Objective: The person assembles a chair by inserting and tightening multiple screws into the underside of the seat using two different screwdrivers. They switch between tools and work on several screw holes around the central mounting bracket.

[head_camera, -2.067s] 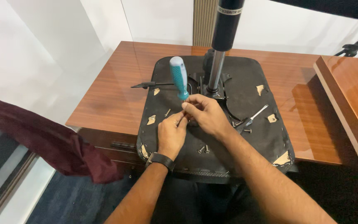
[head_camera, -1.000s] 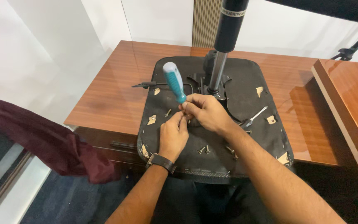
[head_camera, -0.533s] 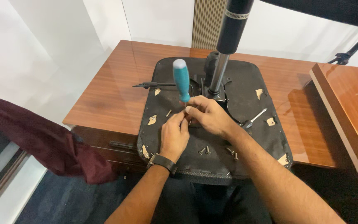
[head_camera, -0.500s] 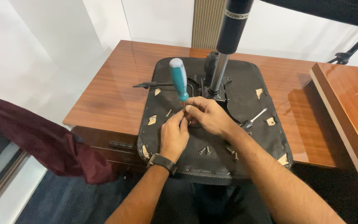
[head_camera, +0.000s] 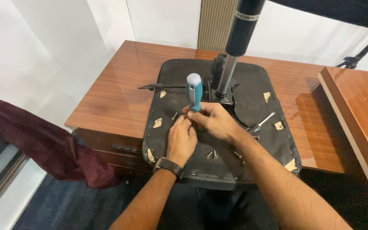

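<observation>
The right hand (head_camera: 216, 123) is wrapped around the lower part of a screwdriver (head_camera: 194, 91), whose teal and white handle stands upright just above its knuckles. The left hand (head_camera: 182, 137) touches it from the side, fingers pinched at the hidden tip. Under both lies a black chair seat (head_camera: 252, 91), with loose screws (head_camera: 211, 155) just behind the hands.

Both forearms are bare, with no sleeves in view. The left hand (head_camera: 182, 139) has a dark wristwatch (head_camera: 168, 165) strapped at its wrist; the right hand (head_camera: 215, 122) wears nothing.
</observation>
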